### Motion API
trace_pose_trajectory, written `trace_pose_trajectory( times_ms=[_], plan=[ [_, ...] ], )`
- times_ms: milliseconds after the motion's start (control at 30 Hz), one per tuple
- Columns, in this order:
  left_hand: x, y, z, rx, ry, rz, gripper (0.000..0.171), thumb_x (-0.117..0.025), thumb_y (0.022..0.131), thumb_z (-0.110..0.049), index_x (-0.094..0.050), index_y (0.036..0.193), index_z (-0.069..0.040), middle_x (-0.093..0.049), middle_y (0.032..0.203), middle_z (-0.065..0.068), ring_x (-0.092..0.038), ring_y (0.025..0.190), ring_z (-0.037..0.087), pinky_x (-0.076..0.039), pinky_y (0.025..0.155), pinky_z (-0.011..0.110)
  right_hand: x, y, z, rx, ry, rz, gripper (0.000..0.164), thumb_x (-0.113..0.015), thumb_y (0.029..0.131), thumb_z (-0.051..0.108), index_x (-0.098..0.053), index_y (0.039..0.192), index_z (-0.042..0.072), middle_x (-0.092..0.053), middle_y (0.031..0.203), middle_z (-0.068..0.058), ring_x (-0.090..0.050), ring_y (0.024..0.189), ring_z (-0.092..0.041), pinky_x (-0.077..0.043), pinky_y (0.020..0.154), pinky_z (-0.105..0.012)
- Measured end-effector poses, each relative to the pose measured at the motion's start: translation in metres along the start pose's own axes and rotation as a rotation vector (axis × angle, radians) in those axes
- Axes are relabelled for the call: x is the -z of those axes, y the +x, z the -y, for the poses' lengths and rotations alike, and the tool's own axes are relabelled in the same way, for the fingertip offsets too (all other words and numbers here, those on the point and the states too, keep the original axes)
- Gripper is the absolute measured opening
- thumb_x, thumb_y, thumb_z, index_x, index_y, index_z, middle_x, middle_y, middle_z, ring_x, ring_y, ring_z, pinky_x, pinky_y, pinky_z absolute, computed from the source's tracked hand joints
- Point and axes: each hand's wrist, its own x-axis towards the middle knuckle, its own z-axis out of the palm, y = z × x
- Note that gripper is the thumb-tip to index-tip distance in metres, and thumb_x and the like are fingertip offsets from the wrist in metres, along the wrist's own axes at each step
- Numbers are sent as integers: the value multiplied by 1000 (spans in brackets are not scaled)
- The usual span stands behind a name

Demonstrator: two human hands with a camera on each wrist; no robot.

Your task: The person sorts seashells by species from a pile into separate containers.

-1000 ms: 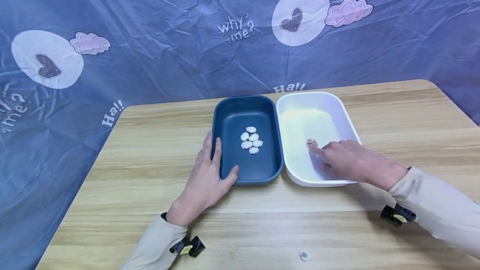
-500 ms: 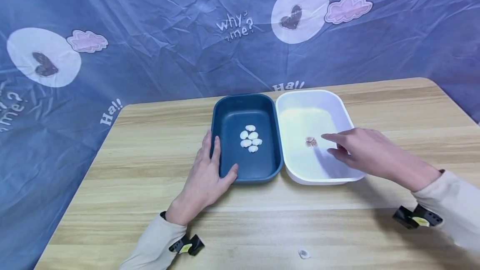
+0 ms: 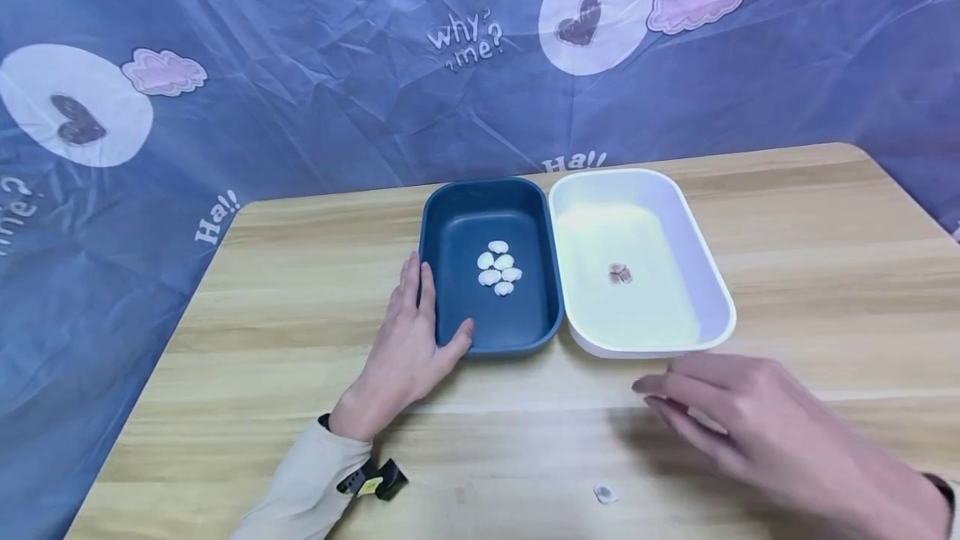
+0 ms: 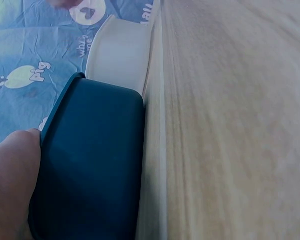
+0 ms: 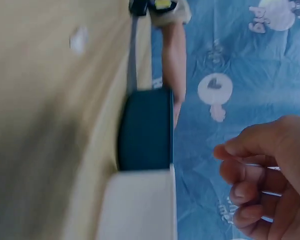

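Note:
My left hand (image 3: pixel 401 352) rests against the left side of the dark blue tray (image 3: pixel 510 332), fingers fairly straight along the wall and thumb at the near rim. In the left wrist view the thumb (image 4: pixel 14 165) touches the tray's edge. Several white seashells (image 3: pixel 498 269) lie in that tray. A small cluster of brownish shells (image 3: pixel 619 273) lies in the white tray (image 3: pixel 660 323). My right hand (image 3: pixel 750 423) hovers above the table before the white tray, fingers loosely bent, nothing visible in it. Below and left of it, a small whitish shell (image 3: pixel 605 494) lies on the table.
Both trays stand side by side on a light wooden table (image 3: pixel 300 290). Behind the table hangs a blue printed cloth (image 3: pixel 337 107). A wrist camera (image 3: pixel 371 482) sits on the left sleeve.
My right hand has left the brownish shells in the white tray and moved toward the table's near right side. My left hand has stayed at the blue tray. The head view has shifted slightly.

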Motion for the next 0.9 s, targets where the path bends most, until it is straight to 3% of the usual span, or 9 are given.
trace_pose_trajectory(
  times_ms=[167,267,433,533,667,833,900],
  plan=[
    [3,2,1,11,12,2,91,-47,92,-55,-12,151,6,3,161,17,-6,147,32,-19,116,47,-21,-19,19,-14,160,177,9,-62,95,22,-69,100,24,-60,95,19,-55,82,7,-45,68,-9],
    [4,1,0,17,15,12,92,-47,92,-55,-11,151,6,3,161,17,-6,147,33,-19,116,47,-34,-28,26,-81,255,339,17,-70,89,17,-68,103,26,-60,98,21,-54,84,8,-45,69,-9],
    [2,0,0,14,8,18,93,-47,92,-55,-11,151,6,4,161,16,-5,147,32,-19,116,47,-42,-34,27,-186,356,529,25,-66,92,17,-65,115,26,-58,102,22,-52,84,6,-49,66,-17],
    [2,1,0,12,9,13,93,-48,92,-55,-11,151,6,4,161,17,-4,147,32,-19,116,47,-43,-34,26,-192,394,571,29,-65,92,16,-63,119,28,-56,101,23,-51,83,6,-49,66,-18],
    [1,1,0,4,15,6,92,-47,92,-55,-13,151,6,1,161,18,-4,147,32,-18,116,47,-46,-33,26,-137,396,561,33,-67,89,10,-64,115,29,-52,97,21,-48,81,6,-45,65,-13],
    [1,2,-1,1,21,5,91,-47,92,-54,-14,151,7,1,161,18,-4,147,31,-18,116,47,-46,-35,25,-126,373,576,41,-70,84,8,-64,116,32,-53,104,17,-49,88,1,-48,69,-19],
    [0,2,-1,1,21,7,91,-47,92,-55,-14,151,6,2,161,18,-3,147,31,-18,116,47,-46,-35,26,-140,361,571,35,-69,87,12,-65,116,32,-54,107,17,-50,91,0,-51,71,-23]
  ],
)
